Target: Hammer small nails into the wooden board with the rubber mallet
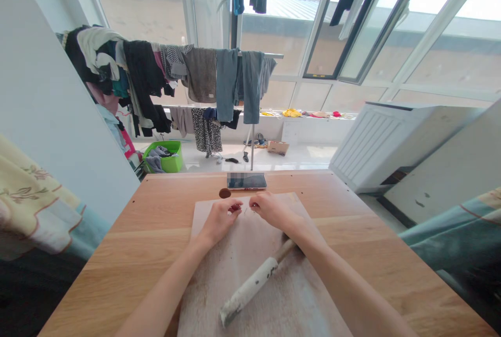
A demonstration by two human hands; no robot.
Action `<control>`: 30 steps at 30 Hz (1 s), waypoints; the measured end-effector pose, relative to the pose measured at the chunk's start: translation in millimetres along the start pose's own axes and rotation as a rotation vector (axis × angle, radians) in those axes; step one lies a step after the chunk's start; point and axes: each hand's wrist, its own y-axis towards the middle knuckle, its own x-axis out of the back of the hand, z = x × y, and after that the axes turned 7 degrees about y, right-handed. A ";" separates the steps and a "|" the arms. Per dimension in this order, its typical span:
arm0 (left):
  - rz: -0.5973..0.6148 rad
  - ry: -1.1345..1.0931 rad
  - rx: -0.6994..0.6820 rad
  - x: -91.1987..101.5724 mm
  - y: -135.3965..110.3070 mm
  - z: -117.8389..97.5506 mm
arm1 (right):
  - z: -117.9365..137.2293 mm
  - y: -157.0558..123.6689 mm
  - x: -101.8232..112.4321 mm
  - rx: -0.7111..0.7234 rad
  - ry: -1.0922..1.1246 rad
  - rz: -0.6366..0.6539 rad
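My left hand (220, 218) and my right hand (272, 209) meet over the far part of a pale work mat (219, 274) on the wooden table (148, 243). Both hands are closed in a pinch; the left fingertips hold something small and reddish that I cannot make out. A thin thread or needle seems to lie between the two hands, too small to be sure. A white, worn rolling pin (254, 284) lies slantwise on the mat under my right forearm. A small brown round piece (224, 193) lies just beyond my left hand.
A phone (246, 181) lies flat at the table's far edge. Beyond stand a drying rack full of clothes (203, 79), a green laundry basket (166, 155) and a white cabinet (387, 141). Patterned cloth (27, 196) hangs at the left.
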 end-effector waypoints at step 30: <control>-0.098 0.392 -0.035 80.4 -192.7 24.0 | -114.1 -188.4 -50.8 -0.343 0.273 -0.554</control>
